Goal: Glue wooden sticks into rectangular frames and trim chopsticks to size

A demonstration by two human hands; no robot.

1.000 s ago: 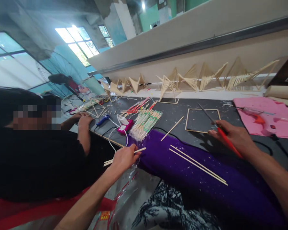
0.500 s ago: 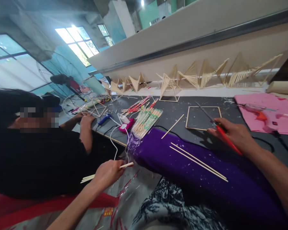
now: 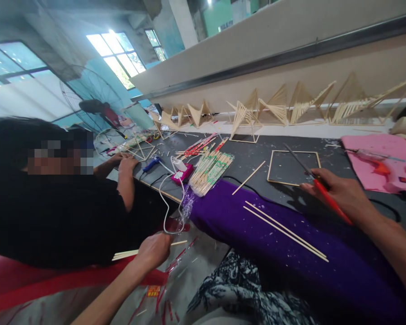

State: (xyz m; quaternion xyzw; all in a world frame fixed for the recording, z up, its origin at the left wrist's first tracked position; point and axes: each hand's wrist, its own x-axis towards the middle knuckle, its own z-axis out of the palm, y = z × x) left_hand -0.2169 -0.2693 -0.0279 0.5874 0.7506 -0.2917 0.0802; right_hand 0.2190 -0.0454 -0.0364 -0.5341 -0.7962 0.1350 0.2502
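My left hand [image 3: 155, 250] is closed round several thin wooden sticks [image 3: 125, 255], low beside the bench; their ends stick out on both sides of the fist. My right hand [image 3: 341, 192] grips a red-handled tool with a long thin metal blade [image 3: 329, 198], its tip pointing up and left. The blade crosses over a square stick frame [image 3: 269, 166] lying flat on the dark bench, and the fingertips are close to the frame's lower right corner. Two long sticks [image 3: 284, 229] lie side by side on the purple cloth [image 3: 219, 212]. A single stick [image 3: 248, 178] lies near its back edge.
A bag of chopsticks [image 3: 211, 169] lies beside a pink power strip [image 3: 182, 174] with white cords. A pink glue gun [image 3: 389, 174] rests on pink cloth at right. Stick models [image 3: 243, 115] line the back. A co-worker [image 3: 54, 212] sits at left near a blue glue gun [image 3: 151, 164].
The view has shifted, so the bench things sit slightly further right. My left fist has turned a little and its sticks protrude less thickly at the front. The right hand keeps its grip.
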